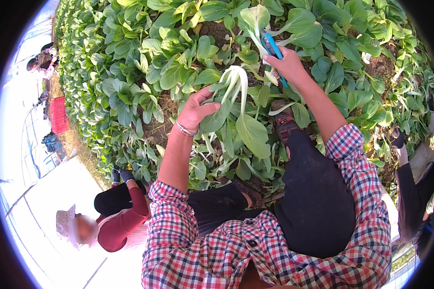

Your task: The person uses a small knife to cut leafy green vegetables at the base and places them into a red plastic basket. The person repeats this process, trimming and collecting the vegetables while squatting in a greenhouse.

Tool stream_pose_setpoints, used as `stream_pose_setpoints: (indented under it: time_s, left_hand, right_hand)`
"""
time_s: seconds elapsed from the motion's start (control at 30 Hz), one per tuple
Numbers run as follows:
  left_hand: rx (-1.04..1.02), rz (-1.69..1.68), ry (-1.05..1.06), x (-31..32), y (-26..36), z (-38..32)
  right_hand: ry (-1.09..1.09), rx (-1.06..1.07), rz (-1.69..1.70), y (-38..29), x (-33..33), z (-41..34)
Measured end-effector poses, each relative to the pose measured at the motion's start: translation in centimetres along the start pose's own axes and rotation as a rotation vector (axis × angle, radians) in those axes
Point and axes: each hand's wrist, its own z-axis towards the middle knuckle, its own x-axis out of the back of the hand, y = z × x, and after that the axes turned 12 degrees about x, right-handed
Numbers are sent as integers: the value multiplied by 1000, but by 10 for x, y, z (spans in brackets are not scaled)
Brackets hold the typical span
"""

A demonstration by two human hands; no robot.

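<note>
My left hand (199, 110), with a bracelet at its wrist, grips a bunch of leafy greens (254, 135) by the leaves. The bunch hangs with its white stalk base upward and its leaves drooping. In my right hand (285, 65) is a teal utility knife (272, 47), its front end pointing up and away from me. The knife lies against the white stalk of a pale-leaved plant (256, 20), and my right thumb is close to that stalk. Whether my fingers also hold the stalk, I cannot tell. A small yellowish leaf (271, 77) hangs just under my right hand.
Dense leafy plants (123, 86) spread ahead and to both sides. Cut or fallen greens (217, 159) lie near my feet. A person in a hat (119, 231) crouches at the lower left, another (408, 195) at the right edge. A red crate (59, 115) stands at the far left.
</note>
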Motion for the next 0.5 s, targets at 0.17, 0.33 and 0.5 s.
stream_pose_setpoints:
  time_s: [0.17, 0.33, 0.5]
  left_hand:
    - [-39, 16, -11, -3, -2, 5]
    - [-33, 133, -12, -5, -1, 14]
    - [1, 360, -129, 1, 4, 24]
  right_hand:
    - [-63, 138, 42, -19, -4, -11]
    - [-235, 275, -46, -30, -23, -14]
    - [-310, 193, -28, -19, -19, -19]
